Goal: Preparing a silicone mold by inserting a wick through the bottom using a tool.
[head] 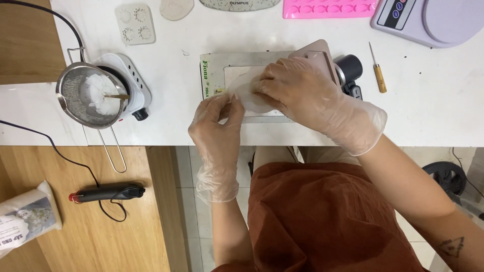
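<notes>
Both my hands wear clear plastic gloves. My left hand (218, 123) pinches the left edge of a pale round disc (250, 99), which lies on a light tile (237, 75) at the white table's front edge. My right hand (302, 93) presses down on the disc's right side with its fingers curled over it. Under my right hand a pinkish board (317, 53) and a black cylindrical device (349, 68) show.
A metal pot with white wax and a spoon (93, 95) sits on a small white hotplate (132, 80) at left. An awl (377, 70), a scale (433, 17), a pink mould (327, 7) and white moulds (135, 22) lie behind. A black tool (108, 193) and a bag (25, 216) rest on the wooden surface.
</notes>
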